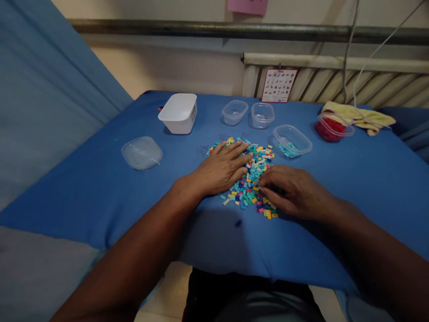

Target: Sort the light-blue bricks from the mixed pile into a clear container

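- Right hand (291, 192): grip curled at the right edge of the bricks (256, 167); cannot tell whether it holds any.
- Left hand (223, 167): grip released, palm flat on them.
- Bricks: heaped on the table (147, 201), long axes in mixed directions.

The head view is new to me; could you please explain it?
No machine here: you see a person's bare left hand and right hand, filmed by a camera worn on the head, looking forward and down. A heap of multicoloured toy bricks lies on the blue cloth. The left hand rests flat on the heap; the right hand curls at the heap's right edge; whether it holds a brick is hidden. Nearby are a white tub, clear lids and four clear containers, one with turquoise bricks, another with red pieces.
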A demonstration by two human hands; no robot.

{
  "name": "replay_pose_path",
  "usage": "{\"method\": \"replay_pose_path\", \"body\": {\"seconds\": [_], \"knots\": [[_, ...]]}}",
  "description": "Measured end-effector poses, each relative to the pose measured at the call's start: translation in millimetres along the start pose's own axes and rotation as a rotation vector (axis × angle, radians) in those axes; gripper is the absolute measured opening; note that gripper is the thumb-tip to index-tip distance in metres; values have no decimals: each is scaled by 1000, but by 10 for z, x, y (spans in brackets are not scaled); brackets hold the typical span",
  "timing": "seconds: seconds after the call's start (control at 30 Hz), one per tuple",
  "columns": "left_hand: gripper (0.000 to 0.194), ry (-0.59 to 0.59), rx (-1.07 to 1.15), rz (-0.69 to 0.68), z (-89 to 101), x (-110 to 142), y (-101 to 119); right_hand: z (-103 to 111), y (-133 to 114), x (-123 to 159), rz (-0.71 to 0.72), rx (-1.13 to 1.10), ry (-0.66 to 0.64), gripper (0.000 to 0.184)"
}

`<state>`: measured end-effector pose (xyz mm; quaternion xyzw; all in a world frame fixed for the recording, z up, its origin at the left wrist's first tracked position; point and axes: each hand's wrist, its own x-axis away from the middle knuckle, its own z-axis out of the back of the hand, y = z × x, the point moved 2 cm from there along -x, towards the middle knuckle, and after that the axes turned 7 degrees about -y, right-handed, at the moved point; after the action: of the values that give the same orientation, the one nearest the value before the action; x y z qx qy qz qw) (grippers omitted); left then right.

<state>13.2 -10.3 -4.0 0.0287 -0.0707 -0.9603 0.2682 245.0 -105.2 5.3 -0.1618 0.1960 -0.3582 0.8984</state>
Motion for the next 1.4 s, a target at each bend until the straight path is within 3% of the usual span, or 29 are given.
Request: {"method": "replay_pose_path", "body": {"seconds": [0.07, 0.2, 0.3, 0.43, 0.53, 0.63, 0.77, 0.93, 1.2, 1.3, 1.4], "knots": [[54, 14, -19, -19, 26, 12, 53, -27, -50, -18, 51, -24, -78, 7], [54, -21, -27, -198, 13, -17, 270, 8, -57, 10, 47, -65, -215, 8], [54, -55, -27, -213, -41, -74, 348, 137, 17, 89, -13, -64, -131, 9], [51, -37, -57, -120, -70, -77, 220, 285, 158, 183, -180, -40, 27, 9], [47, -15, -69, -98, -34, -5, 105, 309, 243, 199, -274, -28, 114, 9], [45, 22, -79, -93, 20, 17, 125, 280, 298, 183, -310, -9, 167, 10], [51, 54, -85, -98, 0, -174, 350, 216, 341, 165, -310, -2, 102, 12], [55, -21, -95, -120, -133, -416, 515, 221, 385, 200, -316, 26, 62, 12], [52, -27, -104, 30, -73, -164, 264, 228, 377, 184, -275, -21, 180, 13], [53, 2, -127, 60, -52, -126, 228, 186, 321, 144, -174, -68, 106, 13], [54, 4, -105, -31, -35, -91, 283, 193, 288, 149, -131, -51, 17, 13]]}}
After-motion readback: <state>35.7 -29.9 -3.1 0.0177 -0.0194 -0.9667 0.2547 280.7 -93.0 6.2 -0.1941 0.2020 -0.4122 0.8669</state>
